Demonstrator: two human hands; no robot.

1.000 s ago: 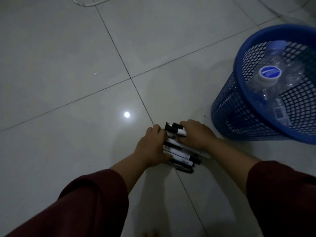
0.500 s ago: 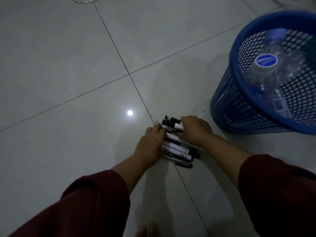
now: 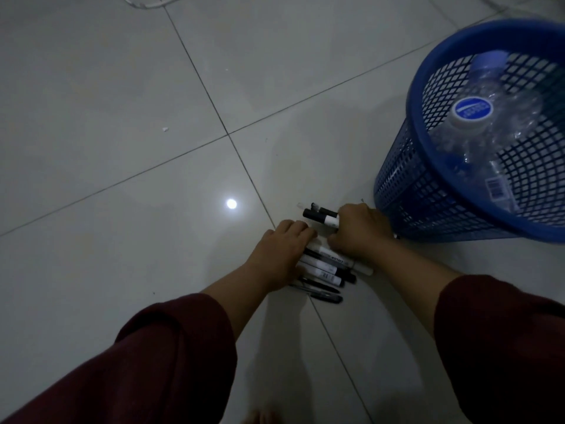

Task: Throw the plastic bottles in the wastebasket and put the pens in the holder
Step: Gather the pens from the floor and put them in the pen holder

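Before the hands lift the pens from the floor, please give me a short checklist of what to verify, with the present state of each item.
1. Pens gathered in one bundle between both hands: ok.
2. Left hand pressed against the bundle's side: ok.
3. Right hand has a closed grip on the pens: cannot tell, the fingers hide it.
4. Loose pens at the near edge of the pile are inside the grip: not ok, they lie outside both hands.
5. Pen holder in sight: not ok, none visible.
6. Plastic bottles already in the wastebasket: ok.
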